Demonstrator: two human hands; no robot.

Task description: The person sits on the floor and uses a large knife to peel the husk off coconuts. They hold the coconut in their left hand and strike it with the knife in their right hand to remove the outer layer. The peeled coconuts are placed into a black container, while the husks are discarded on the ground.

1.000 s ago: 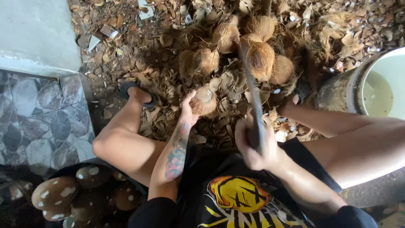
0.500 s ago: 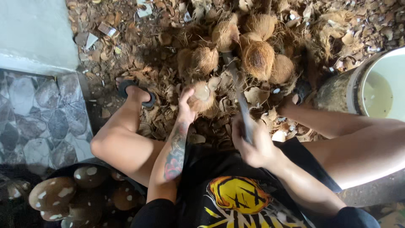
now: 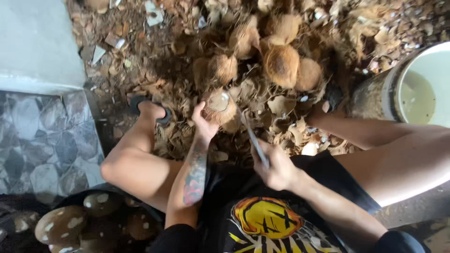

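My left hand (image 3: pixel 204 122) grips a brown husked coconut (image 3: pixel 219 106) held just above the ground between my knees; its top shows a pale cut patch. My right hand (image 3: pixel 276 166) is closed around the handle of a long dark blade (image 3: pixel 249 132), which points up and left with its tip close to the coconut's right side. Behind the held coconut lies a heap of several more brown coconuts (image 3: pixel 281 63) on husk scraps.
A white bucket (image 3: pixel 398 91) holding pale liquid stands at the right by my right leg. Husk pieces and shell chips (image 3: pixel 286 105) litter the dirt. A grey concrete slab (image 3: pixel 37 42) and patterned stone tiles (image 3: pixel 44 136) lie left. Spotted round objects (image 3: pixel 61 225) sit bottom left.
The blade, raised upright a second ago, has swung down and left toward the coconut. My left hand has kept the coconut in roughly the same place.
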